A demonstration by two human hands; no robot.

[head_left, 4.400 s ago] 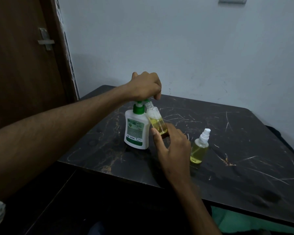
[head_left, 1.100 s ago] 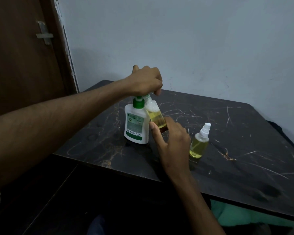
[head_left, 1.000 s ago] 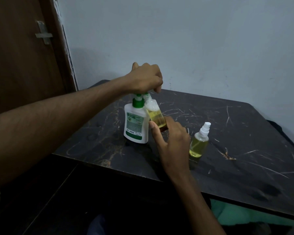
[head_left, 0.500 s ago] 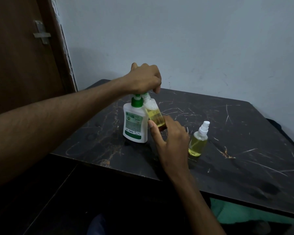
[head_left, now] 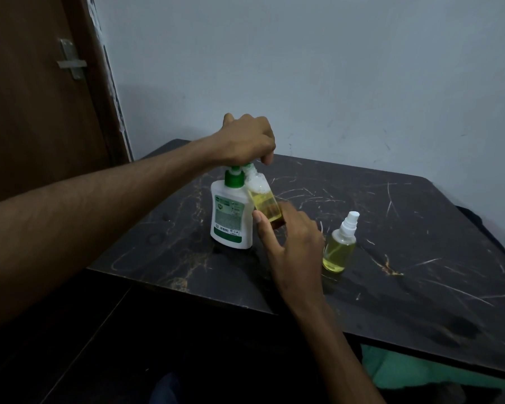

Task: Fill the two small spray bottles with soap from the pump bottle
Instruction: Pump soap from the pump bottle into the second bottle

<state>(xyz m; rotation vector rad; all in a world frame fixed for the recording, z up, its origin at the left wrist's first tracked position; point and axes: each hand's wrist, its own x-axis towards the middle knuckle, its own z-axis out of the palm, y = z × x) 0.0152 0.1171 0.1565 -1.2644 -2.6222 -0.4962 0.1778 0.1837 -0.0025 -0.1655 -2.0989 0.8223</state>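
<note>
A white pump bottle (head_left: 229,220) with a green collar stands upright on the dark marble table (head_left: 405,287). My left hand (head_left: 247,139) is curled over its pump head, which is hidden under the fist. My right hand (head_left: 293,243) grips the base of a small uncapped spray bottle (head_left: 264,201), tilted so its mouth sits under the pump nozzle. It holds yellow liquid with white foam near the neck. A second small spray bottle (head_left: 340,246), capped with a white sprayer and holding yellow liquid, stands just right of my right hand.
A pale wall rises right behind the table. At the left stands a brown door with a metal latch (head_left: 70,61). The table's near edge runs diagonally below my right wrist, with green fabric (head_left: 414,371) under its right side.
Both hands keep their hold on the pump and the tilted bottle. Over the earlier frames my left hand rose and dipped slightly on the pump. The capped bottle has not moved.
</note>
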